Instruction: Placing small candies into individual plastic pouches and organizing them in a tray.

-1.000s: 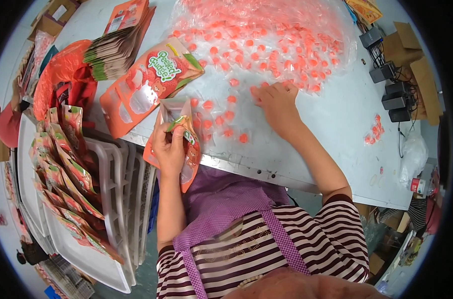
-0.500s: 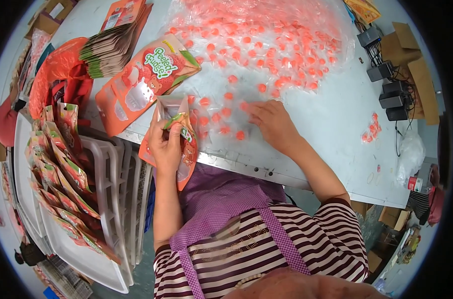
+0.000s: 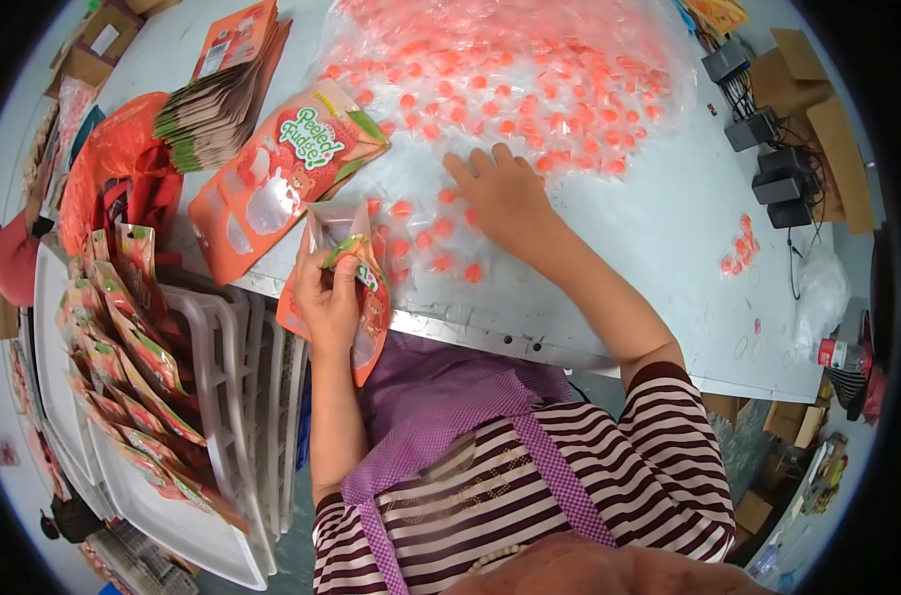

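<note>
My left hand (image 3: 329, 305) is closed around an orange-red stand-up pouch (image 3: 373, 312) at the table's near edge, thumb across its front. The pouch's mouth gapes upward. Just right of it lies a loose group of clear-wrapped red candies (image 3: 441, 229). My right hand (image 3: 505, 198) reaches over the table between this group and the big pile of wrapped candies (image 3: 569, 94), palm down with fingers spread. Anything under its palm is hidden. A larger flat pouch (image 3: 282, 178) with a clear window rests beyond my left hand.
A stack of flat pouches (image 3: 212, 114) lies at the far left, beside a red plastic bag (image 3: 113, 149). Left of me, upright pouches (image 3: 138, 367) fill a white tray (image 3: 202, 540). Black power adapters (image 3: 782, 185) and a cardboard box (image 3: 842, 149) line the right edge.
My right hand has moved away from me, from beside the small candy group toward the big pile, and its fingers have spread. My left hand keeps its grip on the pouch.
</note>
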`<action>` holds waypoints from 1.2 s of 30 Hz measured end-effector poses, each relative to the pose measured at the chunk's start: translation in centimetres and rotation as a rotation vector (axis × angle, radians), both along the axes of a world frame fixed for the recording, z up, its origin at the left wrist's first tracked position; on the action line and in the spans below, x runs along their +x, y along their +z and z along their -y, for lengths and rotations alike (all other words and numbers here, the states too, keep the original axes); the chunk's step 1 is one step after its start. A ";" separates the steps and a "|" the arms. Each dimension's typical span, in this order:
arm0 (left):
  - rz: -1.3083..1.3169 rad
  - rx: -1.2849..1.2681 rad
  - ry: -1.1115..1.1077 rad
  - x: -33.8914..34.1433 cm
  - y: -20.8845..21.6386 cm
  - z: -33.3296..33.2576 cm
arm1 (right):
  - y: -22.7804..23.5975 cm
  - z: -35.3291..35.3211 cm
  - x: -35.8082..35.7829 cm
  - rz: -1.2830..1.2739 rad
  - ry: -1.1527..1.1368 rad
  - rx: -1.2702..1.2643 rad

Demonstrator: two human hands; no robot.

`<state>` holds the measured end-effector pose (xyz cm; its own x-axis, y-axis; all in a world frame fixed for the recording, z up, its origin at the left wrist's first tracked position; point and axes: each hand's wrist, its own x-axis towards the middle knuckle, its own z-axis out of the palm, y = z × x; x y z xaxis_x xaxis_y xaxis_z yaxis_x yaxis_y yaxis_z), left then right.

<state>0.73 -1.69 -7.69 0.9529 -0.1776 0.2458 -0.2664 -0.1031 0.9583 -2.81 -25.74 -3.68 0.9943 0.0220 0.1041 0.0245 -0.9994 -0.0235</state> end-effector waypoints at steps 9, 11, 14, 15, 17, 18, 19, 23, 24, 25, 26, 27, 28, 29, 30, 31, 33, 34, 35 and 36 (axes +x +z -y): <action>-0.016 0.046 0.026 0.0 -0.3 -0.3 | 0.8 -0.9 -2.4 0.008 0.060 0.313; -0.033 0.027 0.014 -0.1 -0.2 -0.6 | 0.7 0.6 -3.0 0.134 -0.001 0.301; 0.046 0.043 0.002 0.1 0.2 0.0 | 0.5 3.1 -4.1 0.189 -0.152 0.318; 0.044 0.043 0.002 0.1 0.1 0.0 | 0.3 3.5 -4.3 0.116 -0.233 0.356; 0.026 0.053 0.016 0.2 -0.1 -0.2 | -0.2 3.4 -4.8 0.130 -0.185 0.361; 0.024 0.055 0.018 0.1 -0.1 -0.2 | -0.5 3.2 -5.0 0.146 -0.137 0.367; 0.019 0.041 0.002 0.1 -0.2 -0.2 | -0.8 3.2 -5.1 0.144 -0.135 0.370; -0.049 -0.046 -0.027 -0.1 0.9 0.1 | -0.7 2.9 -4.6 0.037 -0.017 0.595; -0.046 -0.043 -0.023 0.0 0.8 0.0 | -0.6 2.6 -4.3 -0.039 0.016 0.655; -0.040 -0.046 -0.028 0.1 0.3 -0.1 | -0.6 2.4 -4.2 -0.037 0.022 0.658; -0.032 -0.050 -0.033 0.2 0.0 -0.2 | -0.6 2.2 -4.2 -0.021 0.071 0.596; -0.028 -0.048 -0.029 0.3 -0.1 -0.2 | -0.5 1.9 -4.1 -0.005 0.119 0.534; -0.018 -0.055 -0.032 0.3 -0.1 -0.2 | -0.5 1.5 -4.0 -0.001 0.125 0.536; -0.009 -0.061 -0.035 0.3 -0.2 -0.2 | -0.6 1.1 -3.9 -0.013 0.171 0.471; -0.004 -0.058 -0.031 0.2 -0.1 -0.2 | -0.7 0.6 -3.8 -0.025 0.216 0.406; -0.040 -0.047 -0.038 0.2 -0.1 -0.3 | -0.8 0.2 -3.6 -0.021 0.221 0.408; -0.070 -0.032 -0.044 0.2 -0.1 -0.5 | -0.9 -0.6 -3.3 0.014 0.302 0.323; -0.032 0.003 -0.057 0.2 -0.3 -0.6 | -1.3 -0.7 -3.0 0.017 0.304 0.326; 0.006 0.038 -0.069 0.2 -0.4 -0.7 | -1.8 -0.7 -2.7 0.048 0.328 0.326; 0.009 0.041 -0.067 0.3 -0.4 -0.7 | -2.3 -0.8 -2.4 0.077 0.351 0.327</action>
<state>1.04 -1.02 -8.07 0.9362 -0.2510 0.2459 -0.2830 -0.1241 0.9510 -5.19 -24.97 -5.93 0.9218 0.3084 0.2349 0.3730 -0.8708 -0.3203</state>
